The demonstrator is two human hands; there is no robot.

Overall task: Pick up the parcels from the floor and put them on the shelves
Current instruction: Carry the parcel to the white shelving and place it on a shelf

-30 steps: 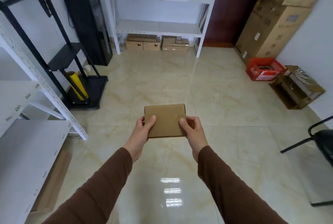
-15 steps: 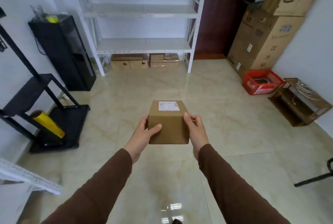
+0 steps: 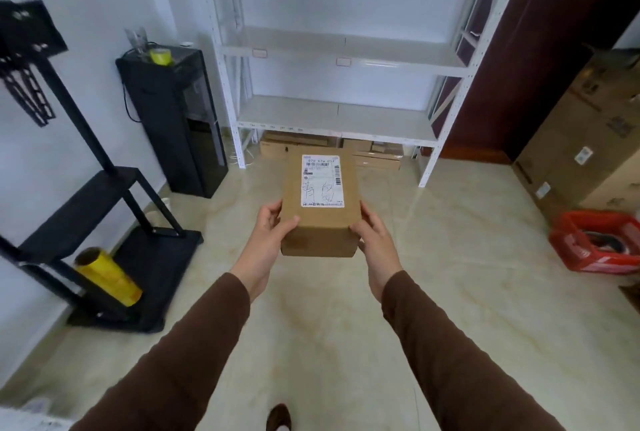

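Head view: at frame centre, the left hand [image 3: 268, 235] and right hand [image 3: 374, 238] are gripping a brown parcel [image 3: 319, 209] by its side faces, above the floor [image 3: 329, 326]. Its long axis is running away from the camera toward the white shelves [image 3: 341, 49] at upper centre, and its white label [image 3: 322, 180] is facing up. More boxes [image 3: 298, 145] are lying under the lowest shelf.

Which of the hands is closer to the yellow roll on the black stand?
Left. The left hand grips the parcel on the side toward the yellow roll; the right hand grips the far side.
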